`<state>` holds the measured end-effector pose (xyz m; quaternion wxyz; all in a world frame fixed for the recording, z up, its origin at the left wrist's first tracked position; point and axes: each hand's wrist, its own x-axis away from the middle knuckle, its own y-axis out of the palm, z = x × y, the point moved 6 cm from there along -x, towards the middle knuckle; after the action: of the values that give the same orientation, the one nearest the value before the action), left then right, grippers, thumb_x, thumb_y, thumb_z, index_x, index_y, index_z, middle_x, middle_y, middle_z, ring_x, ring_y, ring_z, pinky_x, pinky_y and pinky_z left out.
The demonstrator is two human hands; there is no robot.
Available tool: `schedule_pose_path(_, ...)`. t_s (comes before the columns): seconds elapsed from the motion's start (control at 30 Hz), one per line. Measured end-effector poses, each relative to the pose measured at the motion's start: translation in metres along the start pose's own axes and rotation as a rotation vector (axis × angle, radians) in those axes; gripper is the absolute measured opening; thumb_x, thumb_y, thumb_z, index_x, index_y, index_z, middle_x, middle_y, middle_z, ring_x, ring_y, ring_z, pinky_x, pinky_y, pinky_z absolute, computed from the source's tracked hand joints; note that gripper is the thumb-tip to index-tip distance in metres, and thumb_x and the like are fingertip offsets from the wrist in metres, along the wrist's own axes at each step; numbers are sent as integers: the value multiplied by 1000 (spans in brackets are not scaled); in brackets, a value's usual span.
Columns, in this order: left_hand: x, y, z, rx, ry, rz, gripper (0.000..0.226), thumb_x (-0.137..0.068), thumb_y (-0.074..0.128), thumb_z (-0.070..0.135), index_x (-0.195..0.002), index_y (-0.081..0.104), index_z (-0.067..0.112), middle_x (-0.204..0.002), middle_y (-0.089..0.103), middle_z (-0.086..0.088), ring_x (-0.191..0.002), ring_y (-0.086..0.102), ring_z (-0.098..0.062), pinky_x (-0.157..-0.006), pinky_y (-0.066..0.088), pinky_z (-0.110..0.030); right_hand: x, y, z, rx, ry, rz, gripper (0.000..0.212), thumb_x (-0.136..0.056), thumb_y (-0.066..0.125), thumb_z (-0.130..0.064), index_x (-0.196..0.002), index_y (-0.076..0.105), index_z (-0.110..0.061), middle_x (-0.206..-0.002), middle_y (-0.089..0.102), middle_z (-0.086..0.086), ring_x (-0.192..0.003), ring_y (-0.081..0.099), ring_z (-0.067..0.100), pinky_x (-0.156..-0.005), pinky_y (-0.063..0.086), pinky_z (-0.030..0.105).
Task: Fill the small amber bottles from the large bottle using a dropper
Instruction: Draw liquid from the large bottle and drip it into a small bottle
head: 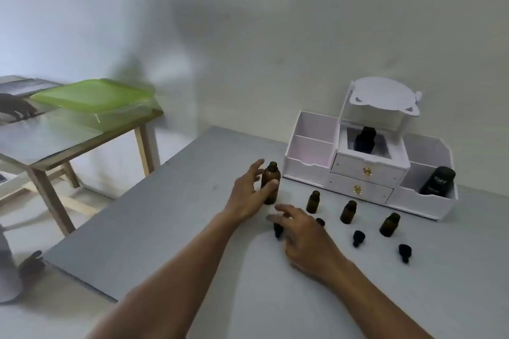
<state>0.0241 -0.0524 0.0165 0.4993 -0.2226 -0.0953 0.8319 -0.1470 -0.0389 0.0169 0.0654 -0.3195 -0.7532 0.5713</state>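
A large uncapped amber bottle (pixel 271 181) stands upright on the grey table (pixel 165 223). My left hand (pixel 249 192) is at it, thumb touching its front and fingers spread straight on its left side. Three small uncapped amber bottles (pixel 313 202) (pixel 348 212) (pixel 389 224) stand in a row to the right. Black dropper caps lie in front of them (pixel 358 238) (pixel 405 252). My right hand (pixel 305 237) hovers with relaxed fingers over another dropper cap (pixel 278 230). A further cap (pixel 320 221) peeks out behind that hand.
A white desk organizer (pixel 366 170) with two drawers stands at the back right, holding two black bottles (pixel 365 139) (pixel 438 180). To the left, a wooden side table (pixel 41 140) carries a green-lidded box (pixel 96 99); another person's hand (pixel 19 109) rests there.
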Motion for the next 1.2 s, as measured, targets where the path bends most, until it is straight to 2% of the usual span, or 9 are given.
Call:
schedule_pose_path(0.1,-1,6,-3,68,-24,19,54,-90,70,34,-140,51,28,-128,63,-2,-114,62,-17,-96,53,-32,1,12,5,28,-28,17,40,-91,50,-18,-126,67,-28,-145,53,-5,-129,51,12,-107,43,27)
schedule_pose_path(0.2,-2,10,-9,64,-24,38,38,-86,72,33,-122,63,27,-107,70,5,-97,66,-10,-88,53,-28,4,18,13,-37,-25,85,34,-88,52,-16,-116,71,-24,-132,61,-5,-120,55,9,-101,47,28)
schedule_pose_path(0.33,-9,9,-16,116,-28,58,42,-73,75,37,-113,71,25,-98,75,5,-93,71,-10,-86,58,-29,6,4,21,-178,-24,229,26,-92,62,-16,-115,70,-24,-122,61,-11,-113,54,-4,-98,47,19)
schedule_pose_path(0.47,-15,9,-21,203,-11,45,39,-66,76,33,-105,73,27,-92,76,3,-88,72,-14,-84,59,-34,-8,-48,17,-297,-74,531,18,-92,67,-25,-110,69,-24,-107,68,-13,-97,64,1,-82,55,20)
schedule_pose_path(0.67,-22,8,-22,189,18,-36,27,-71,80,22,-96,72,27,-84,73,7,-81,71,-12,-80,60,-32,-40,-101,31,-890,103,852,16,-90,70,-10,-104,74,-18,-91,77,-8,-89,72,15,-83,58,26)
schedule_pose_path(0.83,-24,7,-21,214,18,-66,21,-70,79,11,-88,72,20,-74,69,4,-69,65,-13,-75,58,-37,-63,-103,34,-1149,181,878,13,-91,70,-9,-100,75,-15,-85,77,-5,-80,73,15,-76,60,25)
schedule_pose_path(0.97,-25,8,-23,224,12,-65,24,-67,79,13,-89,73,20,-74,68,4,-69,65,-13,-75,57,-37,-71,-96,32,-1166,187,849,13,-90,70,-8,-101,75,-13,-93,75,9,-75,73,15,-72,59,24)
schedule_pose_path(1.07,-26,8,-23,226,13,-75,26,-66,79,15,-91,73,20,-74,68,4,-70,64,-12,-75,56,-36,-76,-93,34,-1150,195,834,13,-90,70,-9,-102,75,-11,-92,75,9,-76,73,16,-73,59,24)
schedule_pose_path(1.2,-27,6,-25,232,5,-88,32,-65,80,13,-95,75,22,-79,72,-2,-75,68,-17,-82,58,-45,-84,-88,36,-1117,215,792,18,-90,71,-10,-107,75,-6,-91,75,7,-78,72,17,-75,60,27)
